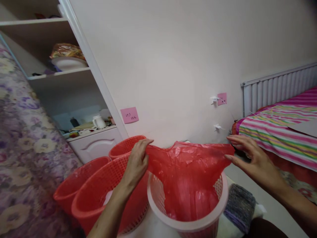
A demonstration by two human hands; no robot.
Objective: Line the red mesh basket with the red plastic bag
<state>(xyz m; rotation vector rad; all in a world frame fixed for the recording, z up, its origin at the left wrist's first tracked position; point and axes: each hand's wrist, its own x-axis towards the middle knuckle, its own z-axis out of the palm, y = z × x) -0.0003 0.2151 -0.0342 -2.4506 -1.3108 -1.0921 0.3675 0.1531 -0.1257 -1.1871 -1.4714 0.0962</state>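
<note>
- left hand [136, 162]: fingers closed on the left edge of the red plastic bag [188, 172], holding it up above the rim.
- right hand [252, 158]: fingers spread and mostly straight, tips touching the bag's right corner; whether any film is pinched between them cannot be told.
- bag position: stretched between both hands, its lower part hanging inside the pale pink basket [185, 218]; the bag mouth is not yet folded over the rim.
- risk, slip: the right-hand contact looks light; if that corner escapes, the film would likely sag into the basket and the mouth would close up.
- risk, tear: the film is thin and pulled taut; a harder sideways pull, or a snag on the basket's lattice wall, could split it.
- risk, tipping: the basket is light and stands just beside the red baskets [99, 191]; an uneven pull to one side could tilt it against them.
- risk, crowding: the bed [279, 135] lies near the right hand and limits room on that side.
</note>
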